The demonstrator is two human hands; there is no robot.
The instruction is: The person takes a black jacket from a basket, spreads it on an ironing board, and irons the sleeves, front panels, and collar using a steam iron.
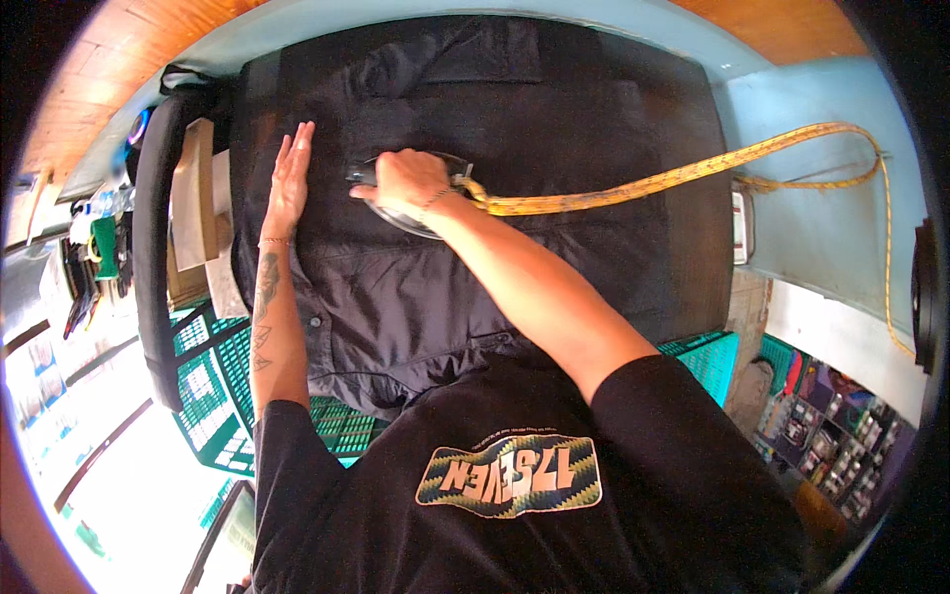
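My right hand (410, 182) is closed around the handle of a clothes iron (404, 223), whose soleplate rests on a black garment (386, 289). Parts of the iron are hidden under the hand. The garment lies spread over a dark padded ironing surface (690, 245), its near part wrinkled and bearing a button. A thick yellow patterned cord (594, 200) runs from the iron's back end off to the right. To the left of the iron, my left hand (289, 178) is held flat with its fingers extended, at the garment's left side; whether it touches the cloth I cannot tell.
Green plastic crates (211, 393) stand below at the left, with another crate (705, 364) at the right. Wooden boards (194, 200) and a long black padded piece (159, 223) line the left side. The cord loops by a light blue wall (816, 230). Small items (831, 445) fill the lower right.
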